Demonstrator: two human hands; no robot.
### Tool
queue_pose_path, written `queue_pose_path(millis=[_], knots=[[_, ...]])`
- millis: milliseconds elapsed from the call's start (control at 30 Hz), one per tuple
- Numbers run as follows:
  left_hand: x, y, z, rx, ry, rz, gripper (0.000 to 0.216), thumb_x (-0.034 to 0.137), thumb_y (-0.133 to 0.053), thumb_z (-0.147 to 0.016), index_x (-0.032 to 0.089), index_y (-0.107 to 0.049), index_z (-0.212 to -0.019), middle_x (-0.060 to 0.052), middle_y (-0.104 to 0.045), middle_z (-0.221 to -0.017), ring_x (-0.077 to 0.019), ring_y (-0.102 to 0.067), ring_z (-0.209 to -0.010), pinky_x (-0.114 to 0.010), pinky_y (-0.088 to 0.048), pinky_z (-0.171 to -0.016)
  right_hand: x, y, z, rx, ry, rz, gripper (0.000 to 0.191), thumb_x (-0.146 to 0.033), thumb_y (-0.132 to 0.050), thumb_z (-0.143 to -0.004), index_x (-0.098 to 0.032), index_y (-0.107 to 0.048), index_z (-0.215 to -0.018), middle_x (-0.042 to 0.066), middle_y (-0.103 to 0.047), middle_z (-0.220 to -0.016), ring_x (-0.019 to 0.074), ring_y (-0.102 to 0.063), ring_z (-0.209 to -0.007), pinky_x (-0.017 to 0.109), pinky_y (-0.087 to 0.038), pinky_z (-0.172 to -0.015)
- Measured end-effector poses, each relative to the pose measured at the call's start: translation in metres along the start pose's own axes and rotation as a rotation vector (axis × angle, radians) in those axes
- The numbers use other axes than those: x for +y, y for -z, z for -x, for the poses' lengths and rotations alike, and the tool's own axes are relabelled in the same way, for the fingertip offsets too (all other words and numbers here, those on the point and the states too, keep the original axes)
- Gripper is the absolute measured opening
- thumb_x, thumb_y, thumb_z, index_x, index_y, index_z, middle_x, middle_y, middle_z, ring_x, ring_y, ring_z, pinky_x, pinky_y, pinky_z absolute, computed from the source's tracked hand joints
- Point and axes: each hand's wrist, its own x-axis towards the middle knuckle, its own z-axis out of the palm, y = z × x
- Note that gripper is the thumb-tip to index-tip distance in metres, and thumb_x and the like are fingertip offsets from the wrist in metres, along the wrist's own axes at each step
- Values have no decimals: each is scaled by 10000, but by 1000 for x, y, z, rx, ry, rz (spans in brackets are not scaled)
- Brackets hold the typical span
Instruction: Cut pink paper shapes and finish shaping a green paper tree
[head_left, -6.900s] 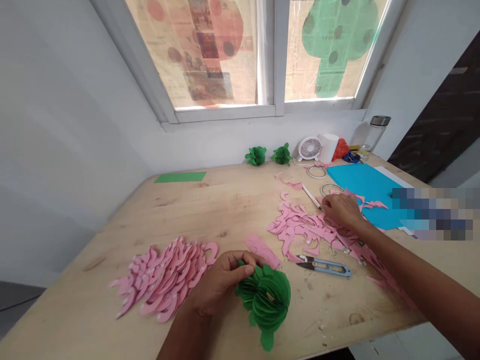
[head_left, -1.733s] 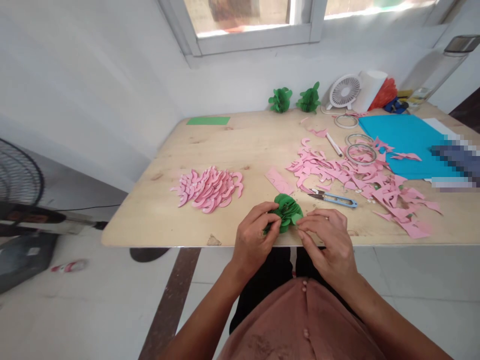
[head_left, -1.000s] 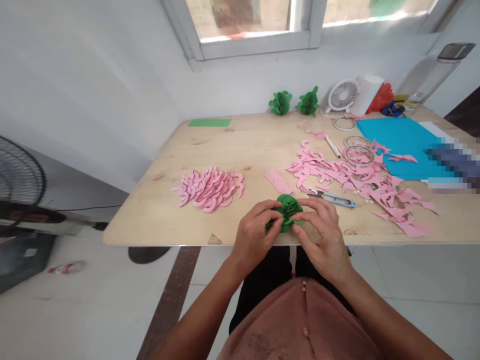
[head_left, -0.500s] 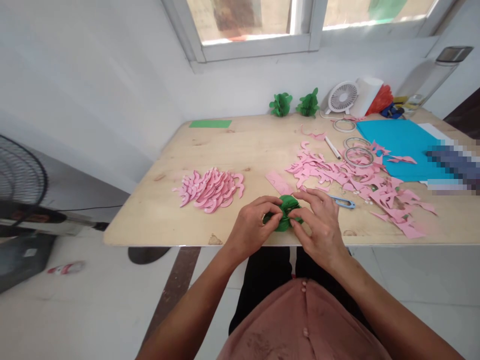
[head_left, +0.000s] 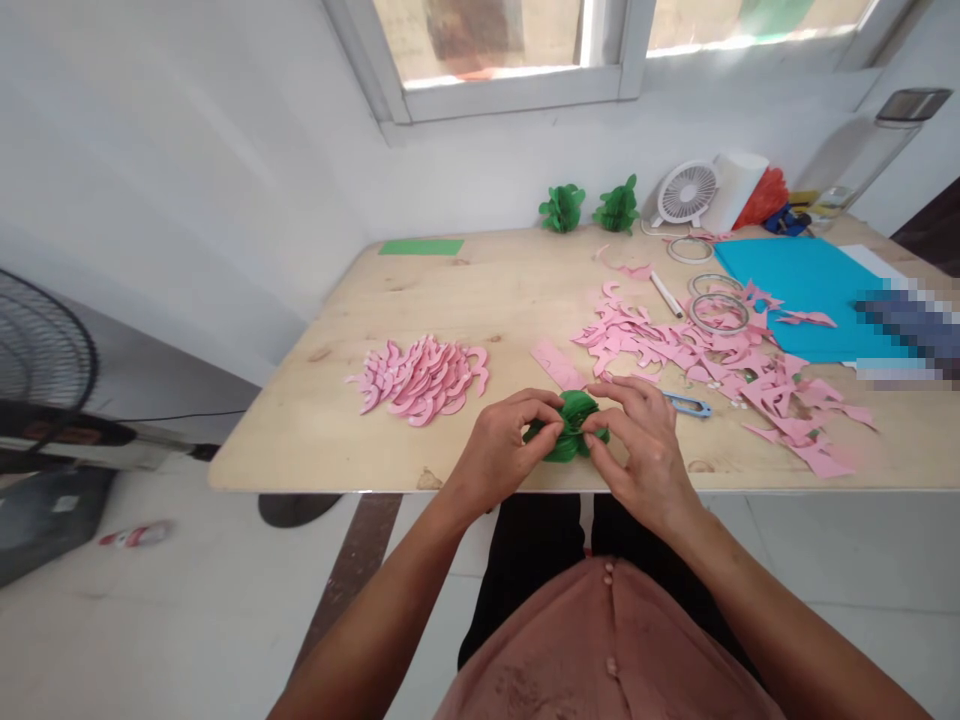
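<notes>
Between my hands, by the table's front edge, is a green layered paper figure [head_left: 576, 408] with its leaves fanned apart. My left hand [head_left: 510, 440] pinches its left side between thumb and fingers. From the right, my right hand [head_left: 637, 440] holds the other side with thumb and index finger close together; the fingertips partly cover the paper. A pink paper strip [head_left: 556, 364] lies just beyond the figure. Beside my right hand rests a blue utility knife [head_left: 688, 405], its near end hidden behind the fingers.
Stacked pink paper cutouts [head_left: 426, 380] lie left on the table [head_left: 300, 440], pink scraps [head_left: 675, 345] right. Behind them are tape rolls [head_left: 718, 312], a white pen [head_left: 666, 295], blue sheets [head_left: 795, 300] and a small fan [head_left: 686, 193]. Two green paper figures [head_left: 562, 208] stand by the wall.
My right fingertips have shifted slightly on the green paper figure, and its folds sit a little differently. My left hand stays nearly in place.
</notes>
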Motion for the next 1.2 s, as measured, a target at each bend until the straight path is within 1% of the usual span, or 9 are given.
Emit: queue_pose_path(millis=[267,600,1000,1200], knots=[[1,1,-2,-30,48,5,126,155,-537,-799,172,-647,-739,-60,-676,-987,-147,-644,-856,-246,-505,-724,0,1,1,-19,-15,-28,128,-124,-551,-794,-231,-569,-861,63,-603,-1127,288,-442,-1149,494,-335,-929],[3,0,-4,-36,41,7,127,161,-542,-793,167,-651,-728,-68,-678,-989,-153,-644,-873,-255,-506,-741,-1,1,0,6,22,-13,142,-141,-570,-787,-222,-570,-903,69,-606,-1122,293,-447,-1143,484,-336,-930],[5,3,-7,-44,52,25,121,161,-547,-786,172,-647,-718,-60,-680,-974,-157,-638,-903,-261,-495,-790,3,-5,-5,14,74,3,80,-138,-557,-805,-216,-571,-802,56,-626,-1085,284,-460,-1138,465,-342,-926],[5,3,-9,-52,65,38,139,163,-536,-791,173,-643,-705,-57,-681,-971,-158,-638,-898,-262,-496,-781,5,-5,-6,-12,92,0,76,-140,-564,-805,-216,-568,-802,57,-621,-1096,287,-455,-1141,472,-351,-917]])
